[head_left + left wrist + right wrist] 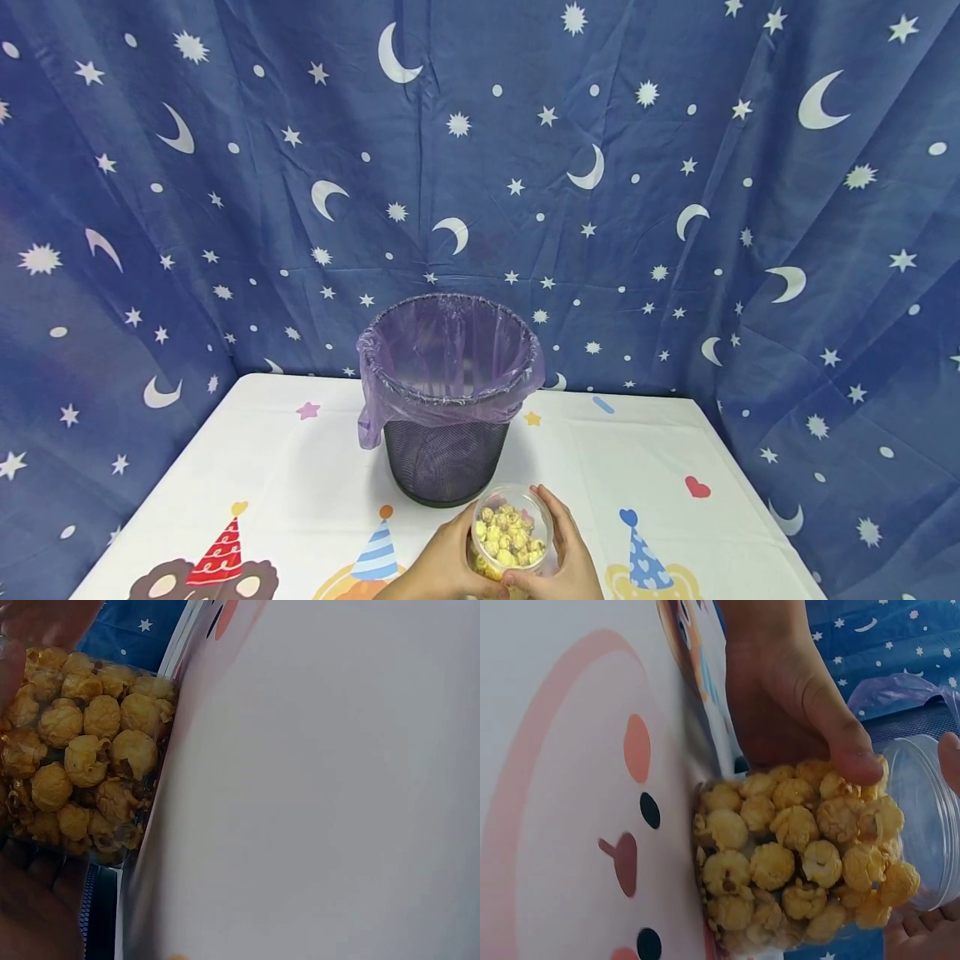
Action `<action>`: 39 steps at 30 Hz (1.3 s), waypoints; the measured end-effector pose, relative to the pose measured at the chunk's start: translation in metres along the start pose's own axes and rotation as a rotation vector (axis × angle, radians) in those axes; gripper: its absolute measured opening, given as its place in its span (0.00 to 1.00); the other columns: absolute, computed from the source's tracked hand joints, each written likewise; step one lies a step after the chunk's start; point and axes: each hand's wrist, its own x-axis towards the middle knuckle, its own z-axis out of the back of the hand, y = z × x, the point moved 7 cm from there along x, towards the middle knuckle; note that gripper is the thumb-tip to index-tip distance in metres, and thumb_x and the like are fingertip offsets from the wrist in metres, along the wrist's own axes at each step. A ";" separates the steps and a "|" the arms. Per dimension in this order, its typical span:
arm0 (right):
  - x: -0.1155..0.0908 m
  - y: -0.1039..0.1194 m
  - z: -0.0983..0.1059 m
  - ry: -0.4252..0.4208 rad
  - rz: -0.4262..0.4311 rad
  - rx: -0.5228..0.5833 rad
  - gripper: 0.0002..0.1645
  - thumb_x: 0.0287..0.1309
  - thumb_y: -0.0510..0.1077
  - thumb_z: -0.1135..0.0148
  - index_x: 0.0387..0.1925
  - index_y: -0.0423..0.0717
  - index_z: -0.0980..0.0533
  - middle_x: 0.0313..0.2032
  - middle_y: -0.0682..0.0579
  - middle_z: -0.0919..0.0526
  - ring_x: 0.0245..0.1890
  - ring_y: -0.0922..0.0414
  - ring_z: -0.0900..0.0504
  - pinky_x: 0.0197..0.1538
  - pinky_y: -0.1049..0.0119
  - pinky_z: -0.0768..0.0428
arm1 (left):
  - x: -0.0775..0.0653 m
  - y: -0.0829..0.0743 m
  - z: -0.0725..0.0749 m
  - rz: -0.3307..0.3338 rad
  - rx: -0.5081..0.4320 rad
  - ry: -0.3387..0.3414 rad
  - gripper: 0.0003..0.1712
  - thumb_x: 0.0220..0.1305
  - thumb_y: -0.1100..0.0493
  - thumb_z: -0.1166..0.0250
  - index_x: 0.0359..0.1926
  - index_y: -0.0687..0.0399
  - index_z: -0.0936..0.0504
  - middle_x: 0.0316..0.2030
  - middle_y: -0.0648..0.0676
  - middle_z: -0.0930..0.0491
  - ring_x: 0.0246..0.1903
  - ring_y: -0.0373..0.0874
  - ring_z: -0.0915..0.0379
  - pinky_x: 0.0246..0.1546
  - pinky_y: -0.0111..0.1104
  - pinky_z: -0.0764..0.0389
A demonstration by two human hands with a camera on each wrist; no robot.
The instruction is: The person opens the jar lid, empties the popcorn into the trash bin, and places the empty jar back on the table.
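A clear plastic jar (799, 859) full of yellow popcorn stands on the table near its front edge, in front of the bin. My left hand (442, 558) grips the jar's body, its thumb (855, 761) pressed along the upper side in the right wrist view. At the jar's top is a round clear lid (930, 825), with popcorn visible through it from above in the head view. My right hand (562, 554) holds around this lid, fingers on the far side and thumb on the near side. In the left wrist view, popcorn fills the jar (82, 750).
Just behind the hands stands a black mesh bin (446, 462) lined with a purple bag (450, 408). The white tablecloth (300, 467) has printed party hats and animals. A blue curtain (480, 167) with moons and stars hangs behind and along both sides.
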 end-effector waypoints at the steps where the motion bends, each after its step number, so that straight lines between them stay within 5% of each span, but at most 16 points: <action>1: 0.000 0.001 0.000 0.008 0.001 0.012 0.60 0.27 0.37 0.22 0.65 0.56 0.44 0.62 0.51 0.39 0.61 0.54 0.40 0.56 0.75 0.37 | 0.000 0.000 0.000 -0.002 -0.003 0.002 0.59 0.31 0.42 0.24 0.66 0.42 0.46 0.56 0.41 0.34 0.53 0.40 0.35 0.54 0.37 0.32; 12: 0.006 0.005 0.001 0.110 0.007 0.028 0.57 0.31 0.38 0.24 0.65 0.55 0.44 0.63 0.51 0.40 0.61 0.54 0.40 0.57 0.73 0.38 | -0.001 -0.003 0.000 -0.033 -0.008 0.001 0.59 0.32 0.44 0.24 0.66 0.44 0.46 0.56 0.43 0.34 0.53 0.40 0.34 0.53 0.35 0.32; 21: 0.006 0.005 0.000 0.202 0.119 0.034 0.59 0.36 0.34 0.27 0.67 0.49 0.50 0.65 0.46 0.47 0.64 0.55 0.46 0.61 0.63 0.43 | -0.001 -0.002 0.000 -0.033 0.012 -0.002 0.59 0.32 0.42 0.25 0.66 0.41 0.47 0.57 0.43 0.34 0.53 0.40 0.34 0.53 0.36 0.32; 26: 0.001 0.000 0.002 0.076 0.061 0.009 0.62 0.30 0.36 0.23 0.67 0.51 0.48 0.64 0.46 0.45 0.62 0.59 0.43 0.58 0.74 0.41 | -0.001 -0.002 0.000 -0.012 0.026 0.000 0.59 0.32 0.40 0.25 0.66 0.42 0.47 0.57 0.42 0.35 0.54 0.40 0.36 0.54 0.38 0.33; 30: -0.003 -0.010 0.002 -0.017 -0.065 -0.028 0.62 0.25 0.39 0.21 0.65 0.56 0.45 0.62 0.52 0.40 0.60 0.58 0.39 0.58 0.66 0.37 | -0.001 -0.002 0.001 -0.016 0.024 -0.003 0.59 0.32 0.40 0.25 0.66 0.40 0.47 0.57 0.43 0.35 0.53 0.40 0.35 0.54 0.37 0.33; 33: -0.002 -0.011 0.001 -0.044 -0.079 -0.066 0.62 0.24 0.42 0.20 0.64 0.59 0.44 0.60 0.55 0.37 0.59 0.55 0.38 0.58 0.61 0.36 | -0.001 -0.002 0.002 -0.025 0.025 -0.007 0.59 0.32 0.40 0.25 0.66 0.40 0.46 0.56 0.43 0.34 0.52 0.40 0.34 0.53 0.37 0.32; 39: 0.000 -0.008 0.004 -0.034 -0.061 -0.060 0.59 0.23 0.42 0.20 0.62 0.59 0.41 0.59 0.56 0.35 0.58 0.55 0.35 0.57 0.69 0.36 | -0.001 -0.003 0.001 -0.009 0.015 -0.002 0.59 0.31 0.41 0.24 0.66 0.41 0.46 0.56 0.42 0.34 0.53 0.40 0.35 0.54 0.38 0.33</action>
